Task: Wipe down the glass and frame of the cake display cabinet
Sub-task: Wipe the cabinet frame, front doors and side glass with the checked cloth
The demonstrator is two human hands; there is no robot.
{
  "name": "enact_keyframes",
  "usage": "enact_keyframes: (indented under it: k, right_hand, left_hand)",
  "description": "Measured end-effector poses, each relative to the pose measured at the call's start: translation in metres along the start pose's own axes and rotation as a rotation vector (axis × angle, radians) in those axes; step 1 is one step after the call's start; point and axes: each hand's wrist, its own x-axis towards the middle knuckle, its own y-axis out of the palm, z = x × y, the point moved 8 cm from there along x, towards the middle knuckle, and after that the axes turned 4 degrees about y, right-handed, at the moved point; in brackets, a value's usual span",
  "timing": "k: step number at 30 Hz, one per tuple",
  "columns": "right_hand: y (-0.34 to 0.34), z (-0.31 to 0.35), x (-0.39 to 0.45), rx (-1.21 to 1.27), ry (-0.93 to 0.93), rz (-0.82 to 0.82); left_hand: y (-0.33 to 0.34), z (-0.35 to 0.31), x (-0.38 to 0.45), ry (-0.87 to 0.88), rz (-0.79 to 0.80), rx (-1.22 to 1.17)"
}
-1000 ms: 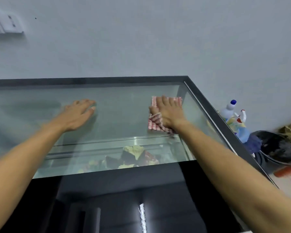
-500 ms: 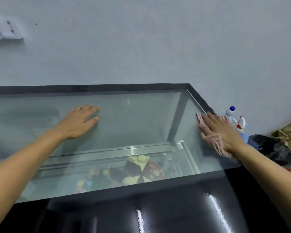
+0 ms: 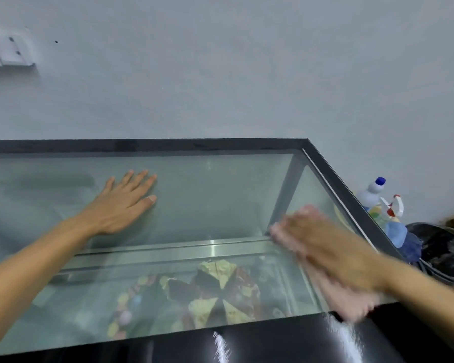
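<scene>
Glass top panel (image 3: 220, 195) of the cake display cabinet, bordered by a black frame (image 3: 147, 145) that runs along the far edge and down the right side against a pale grey wall (image 3: 220, 74). The left hand (image 3: 121, 203) lies flat on the glass left of centre, fingers straight and slightly spread, holding nothing. The right hand (image 3: 333, 247) is motion-blurred near the right front corner of the panel, palm down on a pink cloth (image 3: 346, 297) that lies between it and the glass; the fingers look extended, but the blur hides whether the grip pinches the cloth or only presses it. Beneath the glass, a metal rail (image 3: 168, 251) crosses the cabinet, and below it sits a cake cut into wedges (image 3: 215, 292) with a ring of small coloured sweets (image 3: 126, 310) to its left. Beyond the frame's right side stand a white bottle with a blue cap (image 3: 372, 192), a spray bottle (image 3: 391, 210) and a dark bucket (image 3: 443, 250). A white fitting (image 3: 8, 52) is fixed to the wall at upper left.
</scene>
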Motion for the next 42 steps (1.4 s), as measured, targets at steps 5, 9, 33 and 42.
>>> enact_keyframes:
  k: [5, 9, 33, 42]
  right_hand:
    - [-0.113, -0.114, 0.072, -0.246, 0.242, -0.331]
    - [-0.06, 0.069, 0.127, -0.332, -0.25, -0.285]
    - [-0.045, -0.023, -0.015, -0.264, -0.505, -0.147]
    - [-0.11, 0.024, 0.223, -0.241, -0.013, -0.358]
  left_hand:
    - [0.003, 0.004, 0.002, 0.002, 0.0, -0.003]
    - [0.003, -0.004, 0.0, 0.095, 0.018, -0.026]
    - [0.003, -0.029, -0.017, 0.176, -0.021, -0.135]
    - [-0.002, -0.022, -0.012, 0.068, -0.064, -0.196]
